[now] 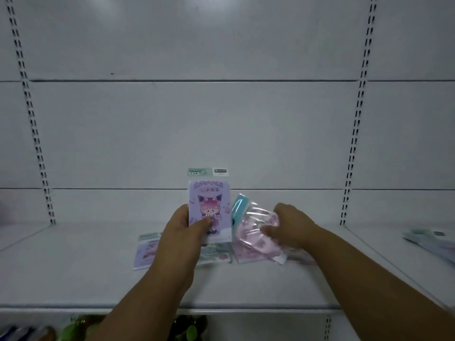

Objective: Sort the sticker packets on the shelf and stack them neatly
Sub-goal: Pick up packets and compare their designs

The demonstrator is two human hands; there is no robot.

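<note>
Head view: both bare forearms reach forward from the near edge over a white shelf (pixel 73 271). The left hand (pixel 183 230) is raised above the shelf with its wrist roughly straight, its grip clamped on a purple packet (pixel 210 205): the thumb presses the front face near the lower left corner and the fingers wrap behind. That packet stands upright, facing the camera, with a cartoon girl printed on it and a green header card at its top. The right hand (pixel 286 226) sits just to the right, fingers curled, its grip closed on a pink packet (pixel 256 232) in clear, crinkled wrap; this packet is tilted, its teal header pointing up and left, close beside the purple one. Below the hands, more packets (pixel 147 252) lie flat on the shelf, partly hidden by the left wrist. At the far right edge of the shelf lies another small pile (pixel 428 239), blurred.
</note>
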